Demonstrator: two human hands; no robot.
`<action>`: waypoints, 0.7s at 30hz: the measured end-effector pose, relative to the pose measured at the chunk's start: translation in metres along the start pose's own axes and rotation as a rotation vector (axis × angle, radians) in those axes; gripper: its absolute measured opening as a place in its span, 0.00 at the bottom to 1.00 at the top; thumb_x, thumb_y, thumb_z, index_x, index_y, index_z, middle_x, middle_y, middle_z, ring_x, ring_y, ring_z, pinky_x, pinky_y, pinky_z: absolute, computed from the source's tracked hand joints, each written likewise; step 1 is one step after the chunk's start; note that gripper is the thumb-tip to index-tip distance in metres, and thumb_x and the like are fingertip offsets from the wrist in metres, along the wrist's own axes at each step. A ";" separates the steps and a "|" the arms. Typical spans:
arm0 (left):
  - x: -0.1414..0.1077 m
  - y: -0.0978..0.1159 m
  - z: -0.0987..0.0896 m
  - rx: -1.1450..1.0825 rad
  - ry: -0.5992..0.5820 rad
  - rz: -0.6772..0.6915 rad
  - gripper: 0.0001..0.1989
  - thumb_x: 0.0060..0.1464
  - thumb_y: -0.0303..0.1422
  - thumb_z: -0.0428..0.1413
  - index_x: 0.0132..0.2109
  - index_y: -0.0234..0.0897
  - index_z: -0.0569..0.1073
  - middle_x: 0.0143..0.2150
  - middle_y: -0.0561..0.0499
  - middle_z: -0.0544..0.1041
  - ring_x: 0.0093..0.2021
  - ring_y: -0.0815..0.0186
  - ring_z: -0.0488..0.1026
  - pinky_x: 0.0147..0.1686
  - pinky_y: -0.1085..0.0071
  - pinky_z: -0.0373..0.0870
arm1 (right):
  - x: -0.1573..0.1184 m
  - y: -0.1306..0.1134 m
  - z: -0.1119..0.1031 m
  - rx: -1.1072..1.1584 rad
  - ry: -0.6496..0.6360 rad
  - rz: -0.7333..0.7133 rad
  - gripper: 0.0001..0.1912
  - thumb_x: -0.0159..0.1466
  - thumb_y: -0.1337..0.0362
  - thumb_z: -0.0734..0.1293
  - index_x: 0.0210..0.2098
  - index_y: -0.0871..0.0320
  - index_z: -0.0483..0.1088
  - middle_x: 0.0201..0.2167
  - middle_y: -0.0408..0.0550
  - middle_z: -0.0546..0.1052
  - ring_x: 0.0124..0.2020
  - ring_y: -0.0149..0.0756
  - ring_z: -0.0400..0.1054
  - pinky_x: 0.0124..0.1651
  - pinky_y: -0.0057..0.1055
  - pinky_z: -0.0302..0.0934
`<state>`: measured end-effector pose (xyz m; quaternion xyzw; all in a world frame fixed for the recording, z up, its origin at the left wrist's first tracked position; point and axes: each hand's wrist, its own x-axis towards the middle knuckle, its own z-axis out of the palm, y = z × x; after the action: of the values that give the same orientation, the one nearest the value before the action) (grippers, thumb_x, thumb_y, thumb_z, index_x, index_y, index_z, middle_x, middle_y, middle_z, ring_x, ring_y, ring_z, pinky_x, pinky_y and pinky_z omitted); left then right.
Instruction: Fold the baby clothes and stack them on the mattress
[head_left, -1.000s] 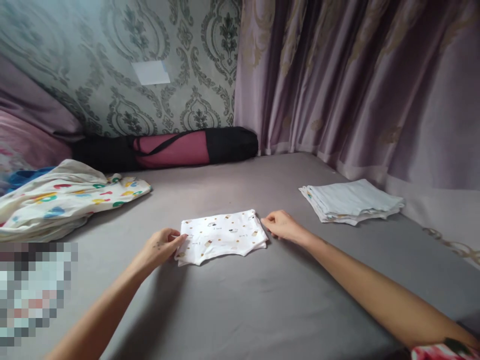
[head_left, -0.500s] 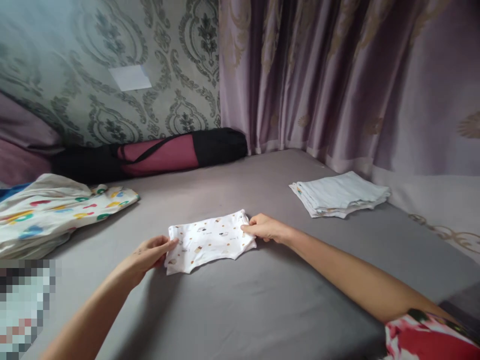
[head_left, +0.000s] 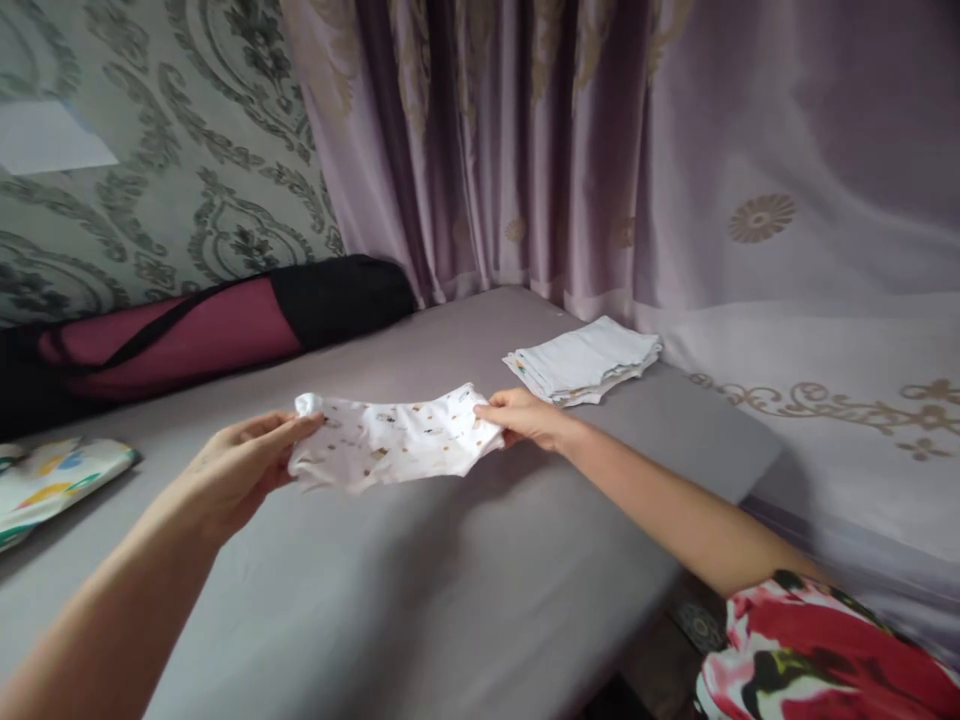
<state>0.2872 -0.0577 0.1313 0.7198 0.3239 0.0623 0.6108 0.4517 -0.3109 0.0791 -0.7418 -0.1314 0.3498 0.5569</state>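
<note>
A small white folded garment (head_left: 390, 437) with a brown and orange print hangs between my hands, raised above the grey bed sheet (head_left: 300, 580). My left hand (head_left: 251, 455) pinches its left end, where the cloth bunches up at the corner. At the opposite end, my right hand (head_left: 525, 418) grips the edge between thumb and fingers. Just behind my right hand lies a stack of folded pale clothes (head_left: 589, 355). The garment's underside is hidden, and its exact kind cannot be made out.
A long black and maroon bag (head_left: 187, 325) lies against the patterned wall (head_left: 247, 150). Colourful printed cloth (head_left: 60, 485) rests at the left. Purple curtains (head_left: 487, 150) hang behind the bed, whose right edge drops off near my right forearm.
My hands have lifted the garment off the sheet, and its left corner has bunched up. The view has turned right, so the folded stack now appears closer to my right hand.
</note>
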 end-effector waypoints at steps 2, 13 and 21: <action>0.009 0.014 0.029 -0.073 -0.041 0.022 0.13 0.41 0.39 0.63 0.33 0.36 0.75 0.32 0.46 0.79 0.32 0.61 0.76 0.29 0.72 0.72 | -0.004 -0.005 -0.033 0.055 0.086 0.004 0.09 0.63 0.65 0.68 0.29 0.61 0.68 0.22 0.42 0.75 0.19 0.25 0.66 0.20 0.20 0.63; 0.074 0.048 0.200 -0.311 -0.241 0.180 0.08 0.43 0.30 0.62 0.28 0.33 0.70 0.24 0.50 0.74 0.24 0.70 0.72 0.30 0.71 0.71 | -0.017 -0.016 -0.200 0.027 0.483 -0.078 0.06 0.58 0.72 0.72 0.28 0.61 0.70 0.22 0.43 0.76 0.22 0.26 0.69 0.26 0.20 0.65; 0.091 0.054 0.285 -0.314 -0.256 0.159 0.09 0.42 0.28 0.61 0.27 0.35 0.66 0.21 0.55 0.70 0.22 0.72 0.69 0.29 0.73 0.69 | -0.002 -0.007 -0.257 -0.335 0.776 -0.077 0.05 0.59 0.72 0.66 0.35 0.65 0.73 0.22 0.45 0.74 0.23 0.28 0.67 0.27 0.22 0.62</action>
<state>0.5173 -0.2499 0.0827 0.6411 0.1720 0.0680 0.7448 0.6230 -0.4981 0.1211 -0.8933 0.0053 -0.0026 0.4494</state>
